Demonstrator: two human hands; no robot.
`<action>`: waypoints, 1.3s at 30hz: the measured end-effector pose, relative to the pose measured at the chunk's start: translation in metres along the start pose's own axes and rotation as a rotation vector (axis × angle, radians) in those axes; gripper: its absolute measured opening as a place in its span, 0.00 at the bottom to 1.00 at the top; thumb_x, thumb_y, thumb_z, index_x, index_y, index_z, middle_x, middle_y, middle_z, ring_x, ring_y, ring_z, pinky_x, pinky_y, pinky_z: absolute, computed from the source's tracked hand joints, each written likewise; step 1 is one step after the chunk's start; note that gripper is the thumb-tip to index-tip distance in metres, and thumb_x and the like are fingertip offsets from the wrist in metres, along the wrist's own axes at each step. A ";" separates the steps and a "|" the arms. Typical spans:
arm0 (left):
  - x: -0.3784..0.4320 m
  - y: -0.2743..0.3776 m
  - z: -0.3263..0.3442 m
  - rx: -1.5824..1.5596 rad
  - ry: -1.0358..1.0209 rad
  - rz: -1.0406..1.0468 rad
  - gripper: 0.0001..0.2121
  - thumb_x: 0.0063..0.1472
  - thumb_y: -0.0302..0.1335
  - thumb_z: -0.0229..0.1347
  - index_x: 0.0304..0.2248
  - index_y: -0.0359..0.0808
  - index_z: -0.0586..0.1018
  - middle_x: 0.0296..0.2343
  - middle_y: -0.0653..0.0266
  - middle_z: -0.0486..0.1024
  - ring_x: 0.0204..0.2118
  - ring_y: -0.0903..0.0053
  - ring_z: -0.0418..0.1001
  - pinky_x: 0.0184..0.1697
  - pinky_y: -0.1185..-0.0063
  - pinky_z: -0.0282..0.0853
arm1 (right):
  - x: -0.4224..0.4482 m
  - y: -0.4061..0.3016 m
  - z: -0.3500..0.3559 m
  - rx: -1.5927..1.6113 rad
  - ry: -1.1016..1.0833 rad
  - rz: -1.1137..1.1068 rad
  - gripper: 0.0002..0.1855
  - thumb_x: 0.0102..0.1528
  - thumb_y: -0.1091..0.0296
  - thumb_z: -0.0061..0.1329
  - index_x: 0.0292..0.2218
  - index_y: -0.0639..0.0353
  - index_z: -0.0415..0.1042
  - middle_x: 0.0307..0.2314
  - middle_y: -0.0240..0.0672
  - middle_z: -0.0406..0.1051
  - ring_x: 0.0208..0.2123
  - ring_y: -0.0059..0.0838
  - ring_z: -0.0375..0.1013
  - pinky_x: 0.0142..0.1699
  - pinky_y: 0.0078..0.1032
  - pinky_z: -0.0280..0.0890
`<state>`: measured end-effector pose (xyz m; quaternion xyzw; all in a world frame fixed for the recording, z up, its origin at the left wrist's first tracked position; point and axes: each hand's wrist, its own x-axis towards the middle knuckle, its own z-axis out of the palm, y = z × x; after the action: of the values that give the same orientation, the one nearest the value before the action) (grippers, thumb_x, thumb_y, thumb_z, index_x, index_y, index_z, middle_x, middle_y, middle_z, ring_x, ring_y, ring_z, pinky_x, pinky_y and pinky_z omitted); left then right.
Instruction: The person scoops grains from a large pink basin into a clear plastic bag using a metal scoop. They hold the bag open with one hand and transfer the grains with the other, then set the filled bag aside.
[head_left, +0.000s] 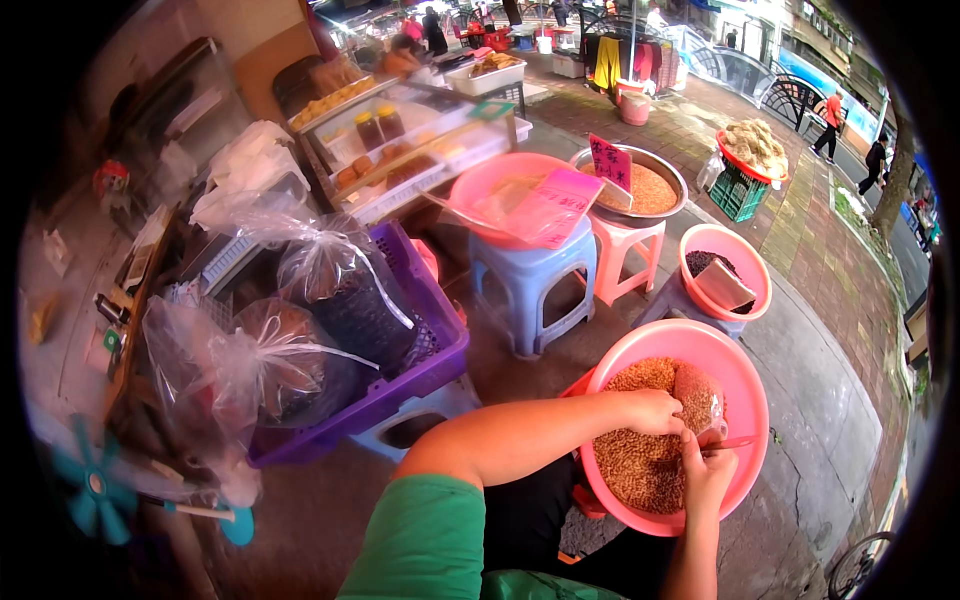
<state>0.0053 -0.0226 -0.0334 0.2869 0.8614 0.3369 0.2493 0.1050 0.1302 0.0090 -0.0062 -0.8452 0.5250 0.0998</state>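
Observation:
A pink plastic basin (750, 405) of tan, bean-like seeds (634, 469) stands low in front of me. My left hand (654, 412) reaches in from the left, fingers curled; whether it grips something is hidden. Touching or nearly touching it, my right hand (706, 466) holds the handle of a spoon or ladle (733, 442), whose far end is over the seeds. A clear plastic bag (699, 390) with seeds inside lies in the basin just beyond both hands.
Beyond are a smaller pink basin of dark beans (705, 262), a steel bowl of grain (645, 187) and a pink basin on a blue stool (517, 247). A purple crate (442, 360) with tied bags stands left. A small fan (96, 481) is lower left; pedestrians pass farther off.

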 end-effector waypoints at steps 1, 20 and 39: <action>0.000 -0.001 0.001 -0.014 0.012 0.008 0.25 0.57 0.46 0.51 0.39 0.28 0.77 0.38 0.41 0.74 0.44 0.53 0.73 0.48 0.64 0.66 | 0.002 -0.006 0.002 -0.019 0.003 0.007 0.14 0.51 0.70 0.58 0.21 0.67 0.68 0.12 0.32 0.65 0.16 0.17 0.63 0.22 0.21 0.58; 0.011 -0.001 -0.012 0.075 -0.052 0.046 0.23 0.55 0.42 0.58 0.41 0.28 0.77 0.38 0.45 0.75 0.43 0.56 0.74 0.46 0.67 0.67 | 0.003 0.014 -0.011 -0.223 0.026 -0.133 0.15 0.51 0.62 0.58 0.21 0.63 0.70 0.13 0.40 0.68 0.15 0.32 0.70 0.23 0.29 0.63; 0.004 -0.006 -0.021 0.021 -0.130 -0.207 0.38 0.64 0.58 0.35 0.53 0.27 0.66 0.53 0.40 0.62 0.58 0.54 0.59 0.61 0.66 0.51 | -0.019 0.011 -0.025 -0.260 -0.133 -0.030 0.15 0.51 0.61 0.57 0.23 0.63 0.72 0.13 0.42 0.68 0.16 0.36 0.70 0.25 0.30 0.64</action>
<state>-0.0125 -0.0329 -0.0252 0.2204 0.8719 0.2808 0.3352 0.1274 0.1551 0.0068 0.0282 -0.9109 0.4086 0.0496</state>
